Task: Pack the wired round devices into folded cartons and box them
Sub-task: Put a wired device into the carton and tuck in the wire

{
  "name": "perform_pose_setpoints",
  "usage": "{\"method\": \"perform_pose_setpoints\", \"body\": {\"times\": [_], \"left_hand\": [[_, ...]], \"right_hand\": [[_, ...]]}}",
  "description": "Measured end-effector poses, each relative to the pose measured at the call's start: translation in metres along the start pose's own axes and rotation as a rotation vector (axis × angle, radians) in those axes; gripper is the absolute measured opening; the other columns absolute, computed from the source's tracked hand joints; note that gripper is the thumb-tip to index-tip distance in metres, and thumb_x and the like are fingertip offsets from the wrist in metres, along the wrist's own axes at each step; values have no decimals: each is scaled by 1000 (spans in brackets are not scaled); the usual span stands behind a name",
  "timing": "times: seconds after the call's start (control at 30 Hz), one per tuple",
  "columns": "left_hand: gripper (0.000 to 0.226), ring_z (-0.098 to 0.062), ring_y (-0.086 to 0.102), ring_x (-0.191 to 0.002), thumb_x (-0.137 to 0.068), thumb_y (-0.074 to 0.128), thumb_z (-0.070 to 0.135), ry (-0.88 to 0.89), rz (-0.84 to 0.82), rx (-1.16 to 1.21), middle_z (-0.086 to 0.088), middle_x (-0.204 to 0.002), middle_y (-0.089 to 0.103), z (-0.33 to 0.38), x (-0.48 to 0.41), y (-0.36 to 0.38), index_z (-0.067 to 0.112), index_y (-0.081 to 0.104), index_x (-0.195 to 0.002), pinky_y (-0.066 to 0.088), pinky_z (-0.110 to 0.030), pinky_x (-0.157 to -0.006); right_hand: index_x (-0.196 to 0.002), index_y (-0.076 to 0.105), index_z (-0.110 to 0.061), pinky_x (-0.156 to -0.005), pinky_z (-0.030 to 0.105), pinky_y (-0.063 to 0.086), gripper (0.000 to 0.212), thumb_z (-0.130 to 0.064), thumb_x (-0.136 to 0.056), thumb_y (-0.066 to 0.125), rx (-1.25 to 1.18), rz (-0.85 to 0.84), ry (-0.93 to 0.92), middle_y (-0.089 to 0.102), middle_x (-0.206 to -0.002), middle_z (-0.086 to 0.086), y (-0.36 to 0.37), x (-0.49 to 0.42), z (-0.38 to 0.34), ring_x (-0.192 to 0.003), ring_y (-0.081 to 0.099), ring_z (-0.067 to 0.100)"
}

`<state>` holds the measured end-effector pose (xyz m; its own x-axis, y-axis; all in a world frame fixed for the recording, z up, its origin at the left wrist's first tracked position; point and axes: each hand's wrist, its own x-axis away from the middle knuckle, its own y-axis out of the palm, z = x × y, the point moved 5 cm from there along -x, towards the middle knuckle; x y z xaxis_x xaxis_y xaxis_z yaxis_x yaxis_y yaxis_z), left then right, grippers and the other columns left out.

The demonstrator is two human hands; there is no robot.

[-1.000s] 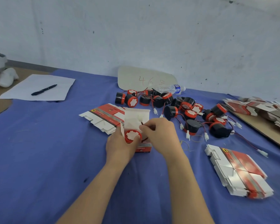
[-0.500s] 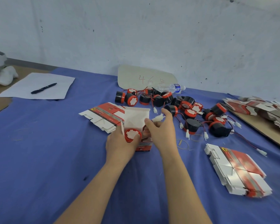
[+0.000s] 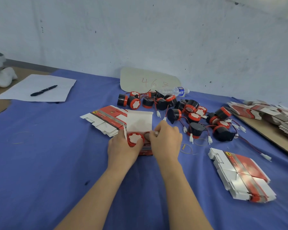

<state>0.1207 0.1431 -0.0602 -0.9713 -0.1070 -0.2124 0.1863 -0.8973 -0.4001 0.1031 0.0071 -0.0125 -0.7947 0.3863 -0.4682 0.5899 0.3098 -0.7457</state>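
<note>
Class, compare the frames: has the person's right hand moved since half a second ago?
Yes. The right hand has drawn back from the pile of loose devices toward the person, and now pinches the connector at the open carton's mouth.

Right hand [image 3: 165, 140], earlier raised with white connector, now down at open carton [image 3: 140, 122] mouth beside seated device [image 3: 134, 138].

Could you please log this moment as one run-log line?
left hand: grips carton | device: in carton | right hand: pinches connector at carton mouth | lid: open
</note>
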Motion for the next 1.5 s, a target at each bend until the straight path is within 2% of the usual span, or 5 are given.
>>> {"method": "perform_pose_setpoints", "body": {"times": [0.53,0.7,1.07,1.37,1.5], "left_hand": [[49,-26,53,-113,-83,64,39,23,10,-33,-3,-118,61,-2,-1,2,15,51,-123,47,-45,-93],[50,-26,53,-114,-82,64,41,32,10,-46,-3,-119,61,-3,-1,2,15,51,-123,46,-45,-95],[39,-15,51,-113,-90,43,55,141,-74,194,3,-120,55,13,6,6,27,50,-116,45,-38,-98],[37,-17,51,-117,-98,48,17,51,-93,199,1,-131,52,3,3,3,16,40,-135,47,-26,-91],[34,-9,49,-101,-96,51,13,19,-54,212,7,-121,52,-1,-1,5,18,39,-127,40,-2,-65]], "right_hand": [[-98,68,-23,-76,31,28,25,-23,-98,43,134,-323,-116,64,-96,-3,3,5,-5,-97,46,22],[-93,68,-18,-78,32,29,27,-27,-96,43,253,-348,-74,41,-97,1,5,5,-1,-88,32,23],[-74,67,-20,-77,29,31,23,-27,-91,54,-74,-405,116,56,-109,11,15,4,14,-108,39,26],[-98,72,-16,-92,39,45,19,-18,-87,56,-141,-337,88,48,-113,9,16,7,8,-109,45,27],[-141,37,-21,-100,37,35,59,-26,-87,61,-92,-245,106,33,-135,7,12,7,10,-123,32,28]]}}
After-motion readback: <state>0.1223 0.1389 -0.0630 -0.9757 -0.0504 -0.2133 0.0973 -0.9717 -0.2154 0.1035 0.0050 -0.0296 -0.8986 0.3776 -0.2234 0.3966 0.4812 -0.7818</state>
